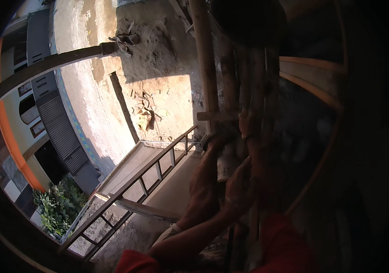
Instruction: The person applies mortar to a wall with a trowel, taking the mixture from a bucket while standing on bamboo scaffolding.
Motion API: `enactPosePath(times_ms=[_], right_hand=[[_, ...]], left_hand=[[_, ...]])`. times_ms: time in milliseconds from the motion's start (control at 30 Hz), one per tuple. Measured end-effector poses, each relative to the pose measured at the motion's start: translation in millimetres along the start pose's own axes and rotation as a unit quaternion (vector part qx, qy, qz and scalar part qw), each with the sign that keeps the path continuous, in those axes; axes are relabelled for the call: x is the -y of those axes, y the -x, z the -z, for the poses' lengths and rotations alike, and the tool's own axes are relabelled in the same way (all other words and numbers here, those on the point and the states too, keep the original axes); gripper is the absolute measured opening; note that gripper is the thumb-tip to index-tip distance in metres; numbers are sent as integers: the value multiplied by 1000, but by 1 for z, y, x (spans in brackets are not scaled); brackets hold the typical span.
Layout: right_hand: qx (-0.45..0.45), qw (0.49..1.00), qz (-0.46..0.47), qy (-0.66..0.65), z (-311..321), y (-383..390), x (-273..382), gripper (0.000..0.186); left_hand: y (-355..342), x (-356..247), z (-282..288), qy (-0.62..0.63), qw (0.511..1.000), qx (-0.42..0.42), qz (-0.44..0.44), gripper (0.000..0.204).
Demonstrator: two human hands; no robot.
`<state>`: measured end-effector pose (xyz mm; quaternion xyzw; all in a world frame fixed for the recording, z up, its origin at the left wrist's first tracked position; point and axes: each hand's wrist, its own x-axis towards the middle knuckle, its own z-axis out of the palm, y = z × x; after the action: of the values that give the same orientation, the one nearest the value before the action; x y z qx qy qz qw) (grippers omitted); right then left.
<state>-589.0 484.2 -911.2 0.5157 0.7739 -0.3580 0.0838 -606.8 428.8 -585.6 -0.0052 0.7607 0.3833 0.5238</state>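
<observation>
In shadow, my right hand [246, 120] is raised at a short wooden crosspiece [217, 116] lying over long wooden poles [204, 63]. Its fingers look curled, with a thin upright sliver just above them, but what they grip is unclear. Lower down, my left hand [238, 184] is close beside my right forearm and the poles, its fingers too dark to read clearly. My bent bare leg [203, 182] reaches up to a foot on the poles, just below the crosspiece.
Far below lie sunlit ground with scattered scraps [144, 111] and a narrow trench. A metal ladder-like frame [140, 184] slants across the lower left, a beam [48, 66] crosses the upper left, and a dark round container [247, 20] is above. Buildings and a shrub stand beyond.
</observation>
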Motion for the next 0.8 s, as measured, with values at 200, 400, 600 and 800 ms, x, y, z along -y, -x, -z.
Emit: enactPosePath(times_ms=[200, 400, 600, 800], right_hand=[[-42, 998, -24, -35, 16, -87, -21, 53], [-118, 987, 4, -111, 31, -54, 55, 46], [-83, 992, 6, -96, 31, -57, 38, 45], [-278, 957, 78, -28, 5, -77, 3, 47]], left_hand=[[-1, 1, -13, -46, 998, 31, -37, 55], [0, 3, -1, -62, 996, -32, -55, 55], [-2, -4, 1, -42, 999, 5, -27, 55], [-4, -8, 1, -39, 998, 32, -33, 55]])
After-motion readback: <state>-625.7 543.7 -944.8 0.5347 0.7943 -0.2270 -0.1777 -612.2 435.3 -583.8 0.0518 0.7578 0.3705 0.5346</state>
